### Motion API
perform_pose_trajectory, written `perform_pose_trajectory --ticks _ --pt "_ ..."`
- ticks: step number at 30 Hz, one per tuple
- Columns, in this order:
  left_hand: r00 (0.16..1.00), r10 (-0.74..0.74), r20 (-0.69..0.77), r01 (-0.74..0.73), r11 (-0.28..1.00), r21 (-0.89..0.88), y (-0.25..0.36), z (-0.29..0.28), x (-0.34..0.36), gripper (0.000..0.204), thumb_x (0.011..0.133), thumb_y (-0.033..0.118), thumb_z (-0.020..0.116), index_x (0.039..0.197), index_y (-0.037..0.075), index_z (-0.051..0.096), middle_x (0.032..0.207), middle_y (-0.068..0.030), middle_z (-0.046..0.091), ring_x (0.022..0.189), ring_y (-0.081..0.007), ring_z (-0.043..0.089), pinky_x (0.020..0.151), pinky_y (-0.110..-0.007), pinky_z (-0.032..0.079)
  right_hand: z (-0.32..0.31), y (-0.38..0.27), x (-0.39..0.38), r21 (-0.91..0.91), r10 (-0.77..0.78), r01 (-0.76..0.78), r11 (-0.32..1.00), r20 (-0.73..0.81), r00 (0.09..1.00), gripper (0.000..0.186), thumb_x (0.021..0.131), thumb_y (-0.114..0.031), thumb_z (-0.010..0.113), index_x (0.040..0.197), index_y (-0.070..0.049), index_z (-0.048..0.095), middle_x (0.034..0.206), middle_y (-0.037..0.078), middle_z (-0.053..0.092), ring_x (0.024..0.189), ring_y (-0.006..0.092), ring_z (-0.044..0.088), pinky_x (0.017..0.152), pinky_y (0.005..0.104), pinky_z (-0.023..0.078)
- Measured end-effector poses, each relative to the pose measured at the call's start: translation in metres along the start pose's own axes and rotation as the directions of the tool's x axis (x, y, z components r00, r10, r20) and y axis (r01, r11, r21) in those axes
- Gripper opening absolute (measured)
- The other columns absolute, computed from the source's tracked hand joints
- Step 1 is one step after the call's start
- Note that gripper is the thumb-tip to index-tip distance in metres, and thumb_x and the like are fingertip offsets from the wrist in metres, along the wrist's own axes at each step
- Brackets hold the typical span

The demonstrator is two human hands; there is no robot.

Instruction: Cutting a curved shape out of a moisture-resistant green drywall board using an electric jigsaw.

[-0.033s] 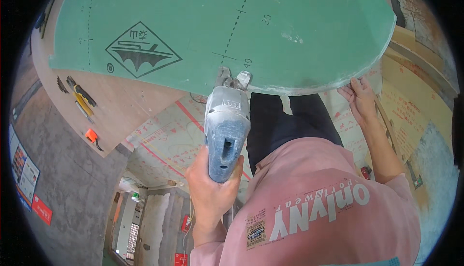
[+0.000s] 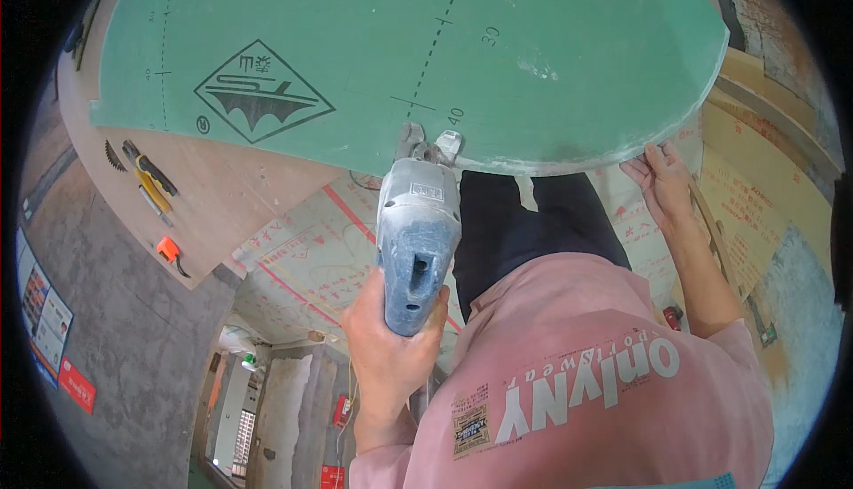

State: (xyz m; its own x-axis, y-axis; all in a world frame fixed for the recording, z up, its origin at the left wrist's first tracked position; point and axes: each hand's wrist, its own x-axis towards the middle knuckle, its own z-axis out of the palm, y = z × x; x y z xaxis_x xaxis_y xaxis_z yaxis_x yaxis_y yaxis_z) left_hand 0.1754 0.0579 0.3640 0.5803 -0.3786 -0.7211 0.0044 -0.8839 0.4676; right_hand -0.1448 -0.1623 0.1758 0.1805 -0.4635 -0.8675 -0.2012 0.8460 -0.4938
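Note:
A large green plasterboard sheet (image 2: pixel 560 71) fills the upper part of the view, with black printed marks and a whitish, curved cut edge at the right. My left hand (image 2: pixel 391 342) is closed round the dusty grey-blue body of a pair of electric shears (image 2: pixel 419 231). Its metal jaws sit at the near edge of the board, where the curve meets the straighter edge; what lies beneath the board is hidden. At the right, my right hand (image 2: pixel 660 187) grips the curved rim with its fingertips, thumb and fingers close together.
Left of me a pale brown sheet (image 2: pixel 258 196) lies under the green board. On it rest a small saw blade (image 2: pixel 115 157), a yellow-and-black utility knife (image 2: pixel 153 174) and an orange tape measure (image 2: pixel 168 249). A wooden strip (image 2: pixel 764 103) stands at the far right.

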Motion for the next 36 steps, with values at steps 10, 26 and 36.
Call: perform_pose_trajectory --ticks 10,26,36 --pt "1.0 0.013 0.001 -0.013 1.0 0.012 0.002 0.0 0.002 0.027 0.08 0.014 0.081 0.098 0.002 0.065 0.079 -0.0179 0.07 0.069 -0.0345 0.07 0.067 -0.039 0.053 -0.002 -0.002 0.001 0.026 -0.007 0.007 1.0 -0.026 1.0 0.03 0.108 -0.015 0.055 0.133 0.002 0.048 0.116 0.017 0.069 0.096 0.0253 0.074 0.085 0.0364 0.065" --pt "0.997 -0.077 0.026 0.078 0.997 -0.025 0.006 0.001 -0.002 0.029 0.082 0.013 0.081 0.105 0.002 0.068 0.084 -0.0153 0.073 0.073 -0.0229 0.07 0.072 -0.035 0.053 -0.004 0.004 0.003 0.047 -0.029 0.03 0.998 -0.013 0.999 0.025 0.108 -0.014 0.055 0.126 0.001 0.048 0.113 0.016 0.068 0.097 0.0256 0.073 0.087 0.0385 0.064" --pt "0.989 -0.134 0.055 0.136 0.99 -0.032 -0.001 -0.003 -0.011 0.025 0.084 0.011 0.078 0.105 0.001 0.069 0.08 -0.0119 0.071 0.071 -0.0147 0.062 0.071 -0.032 0.051 -0.004 0.01 0.006 0.042 -0.054 0.056 0.998 -0.038 0.998 0.023 0.108 -0.014 0.055 0.125 0.001 0.05 0.111 0.014 0.067 0.094 0.0254 0.072 0.088 0.0396 0.063"
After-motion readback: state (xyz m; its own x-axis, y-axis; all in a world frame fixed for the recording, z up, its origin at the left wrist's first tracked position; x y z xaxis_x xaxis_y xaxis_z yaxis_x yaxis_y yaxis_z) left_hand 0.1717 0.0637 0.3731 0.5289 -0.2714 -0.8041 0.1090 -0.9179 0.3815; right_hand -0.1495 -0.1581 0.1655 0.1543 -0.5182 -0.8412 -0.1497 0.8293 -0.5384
